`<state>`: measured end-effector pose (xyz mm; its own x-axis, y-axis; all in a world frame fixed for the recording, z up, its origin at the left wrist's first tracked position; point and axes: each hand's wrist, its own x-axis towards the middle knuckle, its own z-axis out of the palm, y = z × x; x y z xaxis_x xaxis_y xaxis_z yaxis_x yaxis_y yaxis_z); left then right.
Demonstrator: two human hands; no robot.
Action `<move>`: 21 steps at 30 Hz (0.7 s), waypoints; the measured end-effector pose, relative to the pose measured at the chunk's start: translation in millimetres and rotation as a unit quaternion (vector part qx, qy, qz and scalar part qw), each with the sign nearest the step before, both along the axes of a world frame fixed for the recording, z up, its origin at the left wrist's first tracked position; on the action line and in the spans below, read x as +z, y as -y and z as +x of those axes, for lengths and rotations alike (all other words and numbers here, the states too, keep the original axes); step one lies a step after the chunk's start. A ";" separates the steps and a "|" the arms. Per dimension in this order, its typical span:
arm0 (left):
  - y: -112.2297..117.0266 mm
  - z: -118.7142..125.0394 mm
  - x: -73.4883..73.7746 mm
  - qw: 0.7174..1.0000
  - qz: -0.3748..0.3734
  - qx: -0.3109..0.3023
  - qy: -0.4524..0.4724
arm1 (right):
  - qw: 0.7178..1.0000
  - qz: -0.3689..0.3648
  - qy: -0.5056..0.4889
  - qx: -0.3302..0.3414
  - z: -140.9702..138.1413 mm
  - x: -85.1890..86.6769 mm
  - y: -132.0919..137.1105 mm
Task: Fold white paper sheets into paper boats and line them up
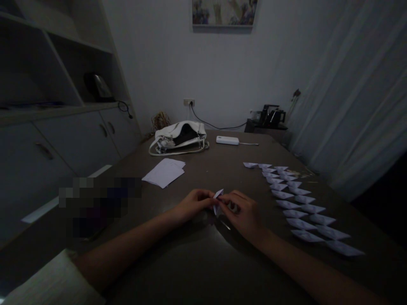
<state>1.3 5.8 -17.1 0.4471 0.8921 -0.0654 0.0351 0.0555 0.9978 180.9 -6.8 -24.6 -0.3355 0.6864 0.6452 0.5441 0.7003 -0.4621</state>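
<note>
A small folded white paper piece [218,196] is pinched between both my hands just above the dark table [203,262]. My left hand [194,202] is closed on its left side. My right hand [243,212] is closed on its right side, fingers curled over it. To the right lie two rows of several finished folded paper boats [300,203]. A stack of blank white sheets [164,172] rests ahead and to the left of my hands.
A white handbag [179,136] and a white power bank [227,140] with a cable sit at the table's far end. Cabinets and shelves line the left wall. A curtain hangs on the right. A blurred patch covers something at the table's left edge.
</note>
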 end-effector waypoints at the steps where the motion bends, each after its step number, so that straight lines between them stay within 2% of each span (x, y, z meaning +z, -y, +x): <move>1: -0.7 -0.3 -1.6 1.000 -0.003 0.005 0.005 | 1.000 0.003 -0.003 -0.001 0.0 0.9 0.4; 6: -2.6 -0.4 -7.9 0.999 -0.009 0.020 0.043 | 1.000 -0.012 -0.020 -0.018 0.3 2.5 0.8; 13: 1.5 2.3 -3.7 0.996 -0.019 0.028 0.078 | 0.999 -0.019 -0.031 -0.011 -0.1 2.4 -0.4; 21: 2.8 3.2 -4.5 0.996 -0.016 0.045 0.074 | 0.999 -0.014 -0.037 -0.011 0.3 3.5 0.8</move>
